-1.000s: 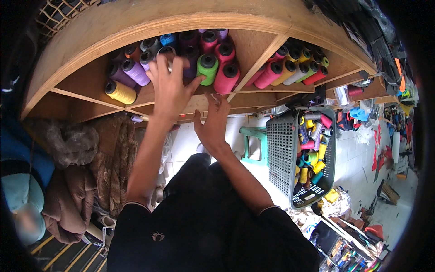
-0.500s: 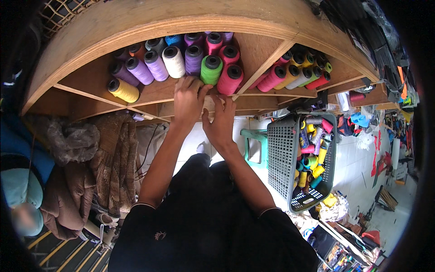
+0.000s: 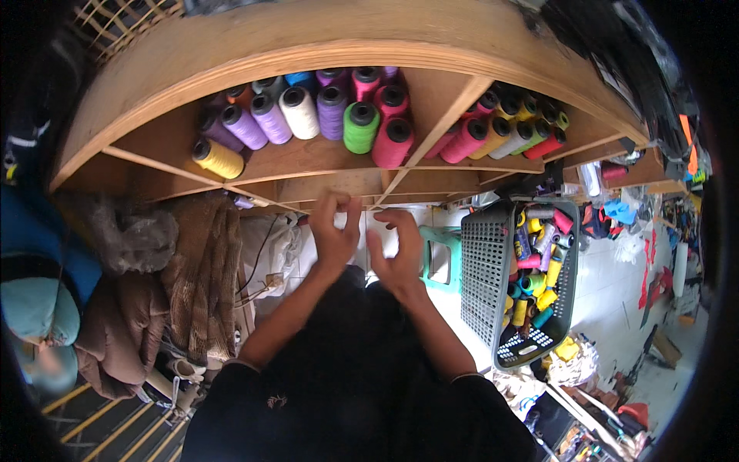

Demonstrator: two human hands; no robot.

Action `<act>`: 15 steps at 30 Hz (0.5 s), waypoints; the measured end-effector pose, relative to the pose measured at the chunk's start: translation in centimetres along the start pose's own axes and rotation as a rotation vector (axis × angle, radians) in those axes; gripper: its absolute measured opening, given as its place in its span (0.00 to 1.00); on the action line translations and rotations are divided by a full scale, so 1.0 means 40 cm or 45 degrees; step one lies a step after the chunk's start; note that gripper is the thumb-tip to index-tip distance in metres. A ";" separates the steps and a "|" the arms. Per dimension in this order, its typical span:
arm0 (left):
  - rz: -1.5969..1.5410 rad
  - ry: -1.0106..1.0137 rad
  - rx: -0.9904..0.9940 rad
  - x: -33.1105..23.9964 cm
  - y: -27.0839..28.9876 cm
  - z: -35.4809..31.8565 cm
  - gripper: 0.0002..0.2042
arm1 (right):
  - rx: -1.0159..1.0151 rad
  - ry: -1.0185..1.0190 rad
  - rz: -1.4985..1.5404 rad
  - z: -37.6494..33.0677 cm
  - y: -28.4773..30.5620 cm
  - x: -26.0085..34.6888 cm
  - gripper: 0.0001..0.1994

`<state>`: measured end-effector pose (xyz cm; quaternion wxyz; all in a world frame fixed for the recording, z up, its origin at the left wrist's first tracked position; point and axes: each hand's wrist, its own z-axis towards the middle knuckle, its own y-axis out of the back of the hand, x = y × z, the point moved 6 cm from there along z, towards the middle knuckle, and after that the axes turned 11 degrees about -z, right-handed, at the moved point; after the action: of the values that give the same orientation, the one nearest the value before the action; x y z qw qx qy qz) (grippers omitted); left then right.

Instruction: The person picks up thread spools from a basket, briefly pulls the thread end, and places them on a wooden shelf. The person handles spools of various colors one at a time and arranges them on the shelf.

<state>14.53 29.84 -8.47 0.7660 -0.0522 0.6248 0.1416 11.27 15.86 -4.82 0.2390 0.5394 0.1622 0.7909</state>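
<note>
Below the front edge of a wooden shelf (image 3: 308, 158), my left hand (image 3: 336, 235) is raised with fingers loosely bent and nothing in it. My right hand (image 3: 399, 258) hangs just beside it, thumb and fingers apart, also holding nothing. Neither hand touches the thread. On the shelf above them stand cones of thread in rows: a green cone (image 3: 361, 128) and a pink cone (image 3: 392, 144) are nearest my hands. A white cone (image 3: 299, 113), several purple cones (image 3: 268, 120) and a yellow cone (image 3: 219, 159), tilted at the left end, share that compartment.
Right of a wooden divider (image 3: 439, 131) are more cones, including a red one (image 3: 545, 144). A dark perforated basket (image 3: 481, 277) full of mixed spools stands at right, beside a green stool (image 3: 442, 258). Brown cloth (image 3: 196, 269) and clear plastic (image 3: 135, 235) lie at left. Another person's blurred face is at far left.
Both my hands have come away from the shelf front by the green and pink cones and drawn back toward my body. The cones stand as before.
</note>
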 end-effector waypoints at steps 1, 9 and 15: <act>-0.213 0.337 0.121 0.060 -0.019 -0.059 0.10 | 0.052 0.199 -0.089 -0.014 0.010 0.028 0.19; -1.458 1.591 0.434 0.043 -0.295 -0.278 0.27 | 0.239 -0.256 -0.262 -0.206 0.058 -0.293 0.28; 0.013 -0.472 1.454 -0.118 -0.532 -0.401 0.36 | -0.325 -1.441 1.947 -0.379 0.117 -0.467 0.45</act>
<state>4.57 4.69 -9.38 0.7685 0.3961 0.4584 -0.2060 1.89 1.63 -22.45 -0.2418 0.7712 -0.4605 0.3670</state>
